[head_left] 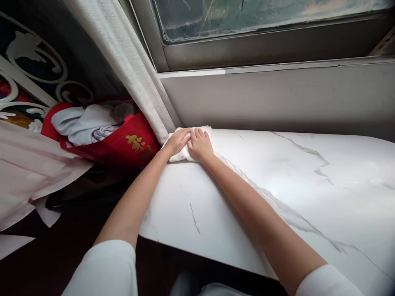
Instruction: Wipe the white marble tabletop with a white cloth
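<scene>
A white cloth [184,155] lies partly bunched at the far left corner of a white marble-patterned table [247,185]. Flat on the cloth's left part rests my left hand [177,142], its fingers stretched toward the right. My right hand [200,144] presses on the cloth beside it, fingers extended and slightly apart. The fingertips of the two hands meet or nearly meet. Both palms face down and hide much of the cloth.
Left of the table stands a red bag [135,135] stuffed with pale fabric [89,123]. A light curtain [132,61] hangs down to the table's far corner. Behind the table are a low wall [277,94] and a window [247,20]. Pink fabric [27,164] hangs at far left.
</scene>
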A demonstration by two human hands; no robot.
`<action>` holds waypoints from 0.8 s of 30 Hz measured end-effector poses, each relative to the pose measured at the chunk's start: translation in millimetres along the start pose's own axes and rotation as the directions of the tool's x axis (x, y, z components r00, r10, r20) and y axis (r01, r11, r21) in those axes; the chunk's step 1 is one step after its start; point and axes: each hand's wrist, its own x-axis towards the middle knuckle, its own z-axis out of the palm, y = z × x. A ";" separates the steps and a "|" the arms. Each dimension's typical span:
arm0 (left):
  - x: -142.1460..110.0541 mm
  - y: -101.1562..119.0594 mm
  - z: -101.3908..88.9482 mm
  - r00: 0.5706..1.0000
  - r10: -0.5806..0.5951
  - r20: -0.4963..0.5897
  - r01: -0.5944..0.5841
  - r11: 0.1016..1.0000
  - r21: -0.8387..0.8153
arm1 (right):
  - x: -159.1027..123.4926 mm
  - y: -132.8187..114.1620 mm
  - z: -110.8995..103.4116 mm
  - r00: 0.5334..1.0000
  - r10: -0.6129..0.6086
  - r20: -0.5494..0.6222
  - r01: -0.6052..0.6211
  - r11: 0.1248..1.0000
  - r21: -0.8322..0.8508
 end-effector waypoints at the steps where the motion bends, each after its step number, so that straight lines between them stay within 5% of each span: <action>1: 10.2 -2.0 2.7 1.000 0.006 0.005 -0.006 1.000 -0.006 | 5.8 4.7 0.8 1.000 0.024 -0.019 -0.024 1.000 -0.003; 6: 43.4 -6.0 9.2 0.999 0.036 0.031 -0.036 0.999 -0.022 | 22.9 16.3 4.6 0.989 0.119 -0.089 -0.120 0.993 -0.013; 12: 38.1 -4.2 10.8 1.000 0.010 0.019 -0.010 1.000 0.023 | 22.5 16.0 6.1 0.989 0.094 -0.113 -0.100 0.994 -0.051; 18: -9.0 16.6 8.6 0.993 -0.107 -0.054 0.113 0.985 0.129 | -4.3 6.6 -3.1 0.999 -0.029 -0.025 0.027 0.997 -0.077; 24: -93.0 49.5 -7.0 0.987 -0.155 -0.050 0.162 0.967 0.195 | -70.0 -29.6 -14.4 0.992 -0.130 0.011 0.130 0.991 -0.043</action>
